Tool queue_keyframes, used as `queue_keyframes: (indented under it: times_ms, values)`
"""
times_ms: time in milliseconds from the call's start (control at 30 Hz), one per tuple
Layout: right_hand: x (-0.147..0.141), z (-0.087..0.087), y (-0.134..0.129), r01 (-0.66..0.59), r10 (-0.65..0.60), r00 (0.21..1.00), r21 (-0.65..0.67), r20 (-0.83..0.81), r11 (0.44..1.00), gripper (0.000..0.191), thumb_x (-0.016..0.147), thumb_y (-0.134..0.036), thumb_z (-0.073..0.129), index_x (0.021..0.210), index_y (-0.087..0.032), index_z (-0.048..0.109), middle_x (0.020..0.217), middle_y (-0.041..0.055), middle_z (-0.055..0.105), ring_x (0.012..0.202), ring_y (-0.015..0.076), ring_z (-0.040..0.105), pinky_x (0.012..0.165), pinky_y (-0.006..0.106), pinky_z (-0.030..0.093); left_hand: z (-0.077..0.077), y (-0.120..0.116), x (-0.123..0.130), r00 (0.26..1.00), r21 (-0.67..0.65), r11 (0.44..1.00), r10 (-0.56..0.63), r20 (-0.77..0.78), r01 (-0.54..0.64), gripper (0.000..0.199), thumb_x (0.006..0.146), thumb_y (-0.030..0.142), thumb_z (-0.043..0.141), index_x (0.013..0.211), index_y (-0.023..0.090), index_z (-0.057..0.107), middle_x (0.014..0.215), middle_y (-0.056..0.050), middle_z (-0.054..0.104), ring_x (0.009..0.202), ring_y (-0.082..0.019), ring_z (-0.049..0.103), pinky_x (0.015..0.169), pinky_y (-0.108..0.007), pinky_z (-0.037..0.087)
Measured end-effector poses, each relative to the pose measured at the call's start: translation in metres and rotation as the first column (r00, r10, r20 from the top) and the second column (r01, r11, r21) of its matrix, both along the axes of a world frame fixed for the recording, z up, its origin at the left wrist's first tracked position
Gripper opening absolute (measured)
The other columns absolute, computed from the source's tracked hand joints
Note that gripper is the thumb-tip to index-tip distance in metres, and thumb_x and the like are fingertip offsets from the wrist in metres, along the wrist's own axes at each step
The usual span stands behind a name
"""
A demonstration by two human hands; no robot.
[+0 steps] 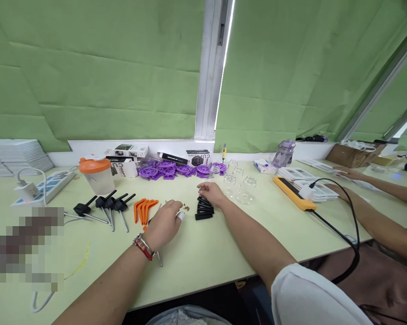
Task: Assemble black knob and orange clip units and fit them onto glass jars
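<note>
My left hand (164, 224) rests palm down over thin metal rods (160, 259), whose ends poke out around it. Its fingers lie slightly bent and apart, and a white wrap covers the thumb tip. Small brown bits (186, 207) lie just beyond those fingertips. My right hand (211, 193) has its fingers closed at the far end of a row of short black cylindrical pieces (204, 211); it seems to pinch one, partly hidden. Left of my left hand are several orange curved pieces (142, 210) and black-headed pieces with metal rods (103, 205).
Purple wheel-like parts (167, 169) and product boxes (128, 162) line the back. Clear cups (239, 180) stand beyond my right hand. An orange-lidded cup (96, 174) is left; a yellow power strip (293, 193) and a co-worker's arms (369, 207) are right.
</note>
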State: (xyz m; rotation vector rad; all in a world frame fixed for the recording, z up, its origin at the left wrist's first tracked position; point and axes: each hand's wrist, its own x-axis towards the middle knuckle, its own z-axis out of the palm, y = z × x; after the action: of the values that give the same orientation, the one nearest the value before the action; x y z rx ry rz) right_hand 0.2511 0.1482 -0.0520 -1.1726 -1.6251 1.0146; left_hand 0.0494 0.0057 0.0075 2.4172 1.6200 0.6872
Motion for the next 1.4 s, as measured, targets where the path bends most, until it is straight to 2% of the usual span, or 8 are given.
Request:
queue_keyframes:
  times_ms: [300, 433, 633, 733, 1000, 1133, 1267, 1400]
  values:
    - [0.002, 0.004, -0.008, 0.015, -0.014, 0.997, 0.013, -0.081, 1.000, 0.022, 0.073, -0.012, 0.057, 0.095, -0.012, 0.060, 0.074, 0.0004, 0.060, 0.068, 0.0113, 0.062, 0.072, 0.027, 0.049, -0.004, -0.001, -0.004, 1.000, 0.016, 1.000, 0.010, 0.019, -0.010, 0.023, 0.083, 0.017, 0.039, 0.096, 0.018, 0.058, 0.093, -0.007, 0.060, 0.087, -0.021, 0.056, 0.073, -0.031, 0.042]
    - [0.014, 0.020, -0.019, 0.155, -0.168, 0.974, 0.094, 0.150, 0.983, 0.028, 0.079, -0.013, 0.052, 0.106, -0.013, 0.058, 0.081, 0.0041, 0.063, 0.073, 0.0135, 0.063, 0.071, 0.027, 0.048, 0.003, -0.003, -0.016, 0.995, 0.011, 0.998, 0.065, 0.075, -0.066, 0.026, 0.081, 0.017, 0.039, 0.099, 0.018, 0.057, 0.095, -0.006, 0.060, 0.085, -0.019, 0.056, 0.074, -0.030, 0.043]
    - [0.027, 0.028, -0.045, 0.289, -0.332, 0.610, 0.187, 0.719, 0.939, 0.024, 0.075, -0.010, 0.055, 0.097, -0.013, 0.063, 0.092, 0.0162, 0.066, 0.084, 0.0253, 0.062, 0.067, 0.030, 0.043, 0.016, -0.010, -0.050, 0.980, -0.071, 0.978, 0.198, 0.007, -0.197, 0.020, 0.082, 0.027, 0.040, 0.087, 0.019, 0.057, 0.082, -0.005, 0.061, 0.073, -0.019, 0.057, 0.064, -0.029, 0.041]
    - [0.023, 0.021, -0.049, 0.274, -0.304, 0.558, 0.174, 0.772, 0.946, 0.018, 0.078, -0.014, 0.054, 0.092, -0.013, 0.064, 0.093, 0.0176, 0.066, 0.085, 0.0269, 0.062, 0.063, 0.030, 0.042, 0.015, -0.018, -0.058, 0.958, -0.174, 0.945, 0.258, -0.124, -0.277, 0.019, 0.083, 0.032, 0.040, 0.078, 0.020, 0.054, 0.071, -0.003, 0.060, 0.063, -0.019, 0.056, 0.055, -0.028, 0.037]
    - [0.022, 0.021, -0.052, 0.237, -0.295, 0.581, 0.189, 0.759, 0.953, 0.022, 0.084, -0.021, 0.050, 0.098, -0.013, 0.064, 0.097, 0.0176, 0.066, 0.088, 0.0258, 0.062, 0.067, 0.030, 0.041, 0.000, -0.034, -0.049, 0.869, -0.177, 0.878, 0.376, -0.321, -0.445, 0.029, 0.080, 0.046, 0.046, 0.089, 0.019, 0.052, 0.079, -0.008, 0.062, 0.070, -0.024, 0.062, 0.053, -0.029, 0.037]
    - [0.016, 0.033, -0.066, 0.184, -0.285, 0.677, 0.219, 0.678, 0.958, 0.023, 0.084, -0.021, 0.050, 0.101, -0.014, 0.065, 0.092, 0.0139, 0.068, 0.085, 0.0234, 0.062, 0.069, 0.029, 0.042, -0.005, -0.031, -0.044, 0.877, -0.190, 0.874, 0.385, -0.289, -0.447, 0.027, 0.082, 0.042, 0.040, 0.092, 0.018, 0.051, 0.082, -0.009, 0.063, 0.072, -0.025, 0.062, 0.053, -0.030, 0.038]
    - [-0.010, 0.043, -0.090, -0.017, -0.047, 0.864, 0.124, 0.501, 0.992, 0.025, 0.087, -0.025, 0.048, 0.104, -0.017, 0.064, 0.091, 0.0081, 0.069, 0.078, 0.0176, 0.062, 0.068, 0.027, 0.045, -0.009, -0.028, -0.043, 0.888, -0.190, 0.881, 0.382, -0.254, -0.434, 0.022, 0.081, 0.037, 0.041, 0.091, 0.020, 0.051, 0.081, -0.008, 0.063, 0.071, -0.023, 0.061, 0.051, -0.029, 0.036]
    - [-0.045, 0.042, -0.109, -0.223, 0.174, 0.868, 0.053, 0.465, 0.973, 0.030, 0.085, -0.032, 0.053, 0.109, -0.018, 0.063, 0.094, 0.0080, 0.069, 0.084, 0.0187, 0.062, 0.073, 0.028, 0.045, -0.010, -0.028, -0.043, 0.902, -0.192, 0.892, 0.365, -0.229, -0.410, 0.019, 0.080, 0.035, 0.043, 0.089, 0.021, 0.051, 0.083, -0.007, 0.063, 0.073, -0.022, 0.062, 0.052, -0.028, 0.036]
